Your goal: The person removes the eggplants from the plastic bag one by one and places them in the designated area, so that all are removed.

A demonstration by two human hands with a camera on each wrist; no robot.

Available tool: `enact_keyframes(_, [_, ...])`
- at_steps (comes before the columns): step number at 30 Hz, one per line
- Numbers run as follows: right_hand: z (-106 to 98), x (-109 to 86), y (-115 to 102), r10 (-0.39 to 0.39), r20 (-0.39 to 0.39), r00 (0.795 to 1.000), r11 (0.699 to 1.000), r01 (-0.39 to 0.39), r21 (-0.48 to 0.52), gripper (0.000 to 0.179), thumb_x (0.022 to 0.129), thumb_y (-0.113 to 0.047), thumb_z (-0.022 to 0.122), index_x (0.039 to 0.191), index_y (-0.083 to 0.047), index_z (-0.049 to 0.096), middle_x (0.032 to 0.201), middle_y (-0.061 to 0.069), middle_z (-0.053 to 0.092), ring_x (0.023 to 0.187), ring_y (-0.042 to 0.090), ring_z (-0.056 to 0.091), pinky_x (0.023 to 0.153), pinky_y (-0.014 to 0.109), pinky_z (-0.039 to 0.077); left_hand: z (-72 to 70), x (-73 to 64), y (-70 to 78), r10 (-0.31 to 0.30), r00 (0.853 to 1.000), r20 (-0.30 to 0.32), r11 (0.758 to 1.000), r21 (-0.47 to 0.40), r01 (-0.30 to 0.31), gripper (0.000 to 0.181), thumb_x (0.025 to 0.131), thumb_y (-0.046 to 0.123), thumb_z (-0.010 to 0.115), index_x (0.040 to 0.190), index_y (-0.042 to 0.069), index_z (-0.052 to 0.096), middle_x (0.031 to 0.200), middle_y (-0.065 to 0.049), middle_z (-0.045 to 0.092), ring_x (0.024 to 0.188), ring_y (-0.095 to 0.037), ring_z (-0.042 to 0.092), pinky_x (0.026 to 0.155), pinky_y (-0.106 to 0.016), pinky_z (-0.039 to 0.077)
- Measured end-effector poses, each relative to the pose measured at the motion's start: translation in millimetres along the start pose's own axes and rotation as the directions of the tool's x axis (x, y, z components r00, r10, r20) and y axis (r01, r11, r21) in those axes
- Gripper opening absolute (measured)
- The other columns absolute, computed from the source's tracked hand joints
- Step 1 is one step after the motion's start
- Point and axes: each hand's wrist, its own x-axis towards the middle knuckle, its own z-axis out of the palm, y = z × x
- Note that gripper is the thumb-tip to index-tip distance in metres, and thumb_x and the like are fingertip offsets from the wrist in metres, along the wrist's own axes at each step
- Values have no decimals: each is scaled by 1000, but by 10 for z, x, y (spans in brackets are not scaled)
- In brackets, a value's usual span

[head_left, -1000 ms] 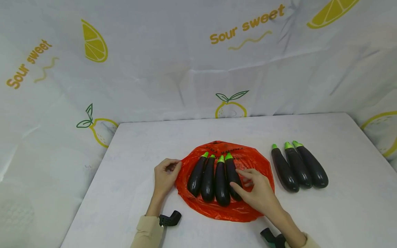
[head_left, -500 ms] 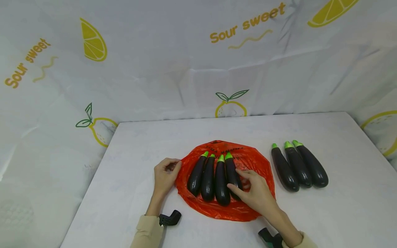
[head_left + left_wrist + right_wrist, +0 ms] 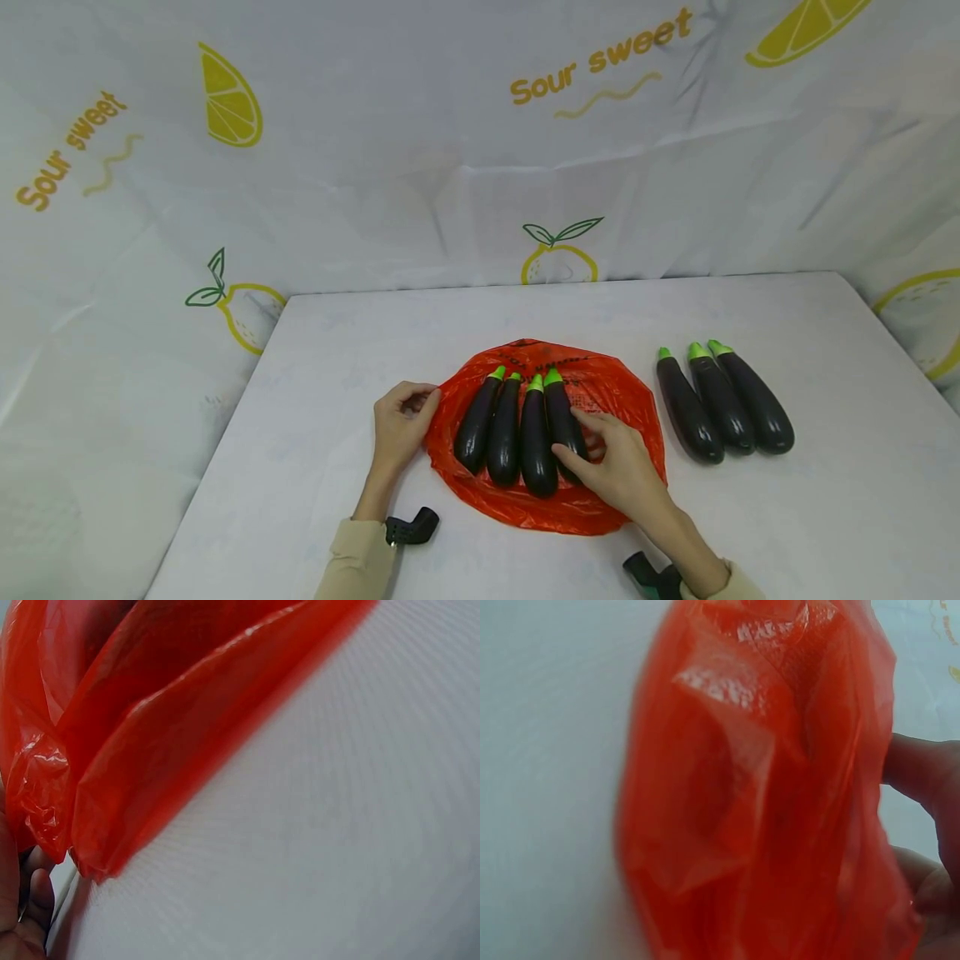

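Several dark eggplants with bright green stem ends lie side by side on a crinkled red plastic bag (image 3: 487,504) in the head view. At the bag's left edge, my left hand (image 3: 401,423) pinches the plastic between thumb and fingers; the left wrist view shows red folds (image 3: 172,742) beside those fingers. My right hand (image 3: 618,462) grips the rightmost eggplant (image 3: 561,415) on the bag, thumb over its lower part and fingers along its right side. In the right wrist view, bag plastic (image 3: 742,795) hides most of what this hand holds.
Three more eggplants (image 3: 726,408) lie to the right of the bag on the white table (image 3: 360,342). A white cloth (image 3: 405,150) with lemon prints hangs behind the table. Black wrist devices (image 3: 412,527) sit on both forearms.
My right hand has shifted slightly left, its thumb now farther across the rightmost eggplant on the bag. The left hand keeps its place at the bag's edge.
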Motion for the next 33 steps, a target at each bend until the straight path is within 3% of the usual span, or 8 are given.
enact_keyframes(13, [-9, -17, -17, 2, -20, 1000, 1000, -2, 4, 56, 83, -22, 85, 131, 0, 67, 109, 16, 72, 76, 15, 61, 67, 20, 53, -14, 6, 62, -14, 1000, 4, 1000, 2, 14, 5, 87, -6, 72, 90, -4, 76, 79, -17, 71, 70, -6, 55, 66, -14, 48])
enact_keyframes(33, [-88, -86, -66, 37, 26, 999, 999, -38, 6, 58, 83, -25, 85, 134, -4, 66, 105, 12, 70, 77, 15, 58, 67, 19, 52, -9, 6, 78, -11, 1000, -5, 1000, -2, 11, 6, 86, -8, 72, 90, -5, 76, 76, -18, 69, 70, -6, 53, 65, -13, 46])
